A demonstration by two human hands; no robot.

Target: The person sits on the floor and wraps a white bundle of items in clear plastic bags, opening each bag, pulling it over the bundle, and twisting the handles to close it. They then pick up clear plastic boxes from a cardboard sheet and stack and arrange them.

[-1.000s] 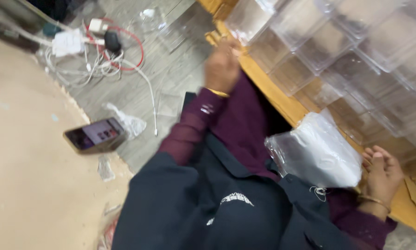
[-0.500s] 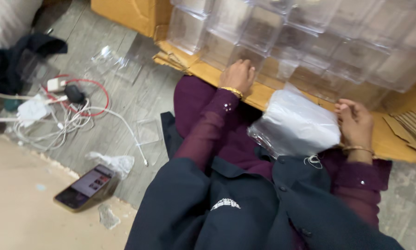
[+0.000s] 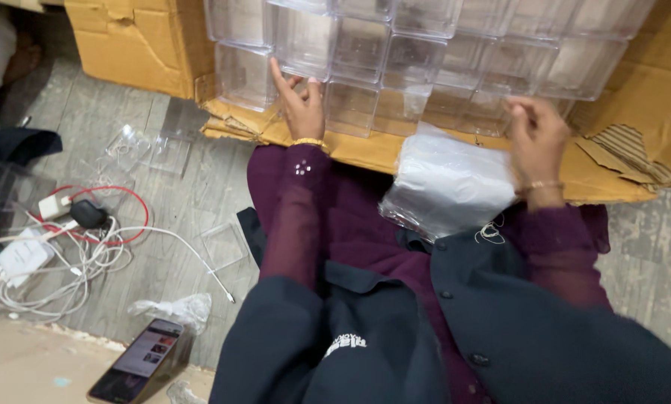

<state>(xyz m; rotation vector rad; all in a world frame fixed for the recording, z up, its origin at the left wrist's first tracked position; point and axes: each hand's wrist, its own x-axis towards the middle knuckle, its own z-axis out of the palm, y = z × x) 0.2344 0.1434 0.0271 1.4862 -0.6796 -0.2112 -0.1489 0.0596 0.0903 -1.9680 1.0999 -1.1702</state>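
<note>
Stacked clear plastic boxes (image 3: 395, 52) fill an opened brown cardboard carton (image 3: 137, 45) in front of me. My left hand (image 3: 299, 97) reaches up to them, fingers spread against a box in the lowest row. My right hand (image 3: 536, 138) hovers with curled fingers near the boxes on the right, just above a bundle of clear plastic bags (image 3: 447, 187) that rests on my lap. Whether my right hand grips anything is not visible. I wear maroon sleeves, a dark vest and a gold bangle on each wrist.
On the grey floor to the left lie a tangle of white and red cables with chargers (image 3: 66, 239), loose clear plastic lids (image 3: 148, 146), a crumpled plastic bag (image 3: 174, 308) and a phone with a lit screen (image 3: 142, 359). A dark cloth (image 3: 14, 146) lies far left.
The view has swung toward the carton. My left hand rose from the carton edge to the boxes, and my right hand lifted from beside the bag bundle to above it.
</note>
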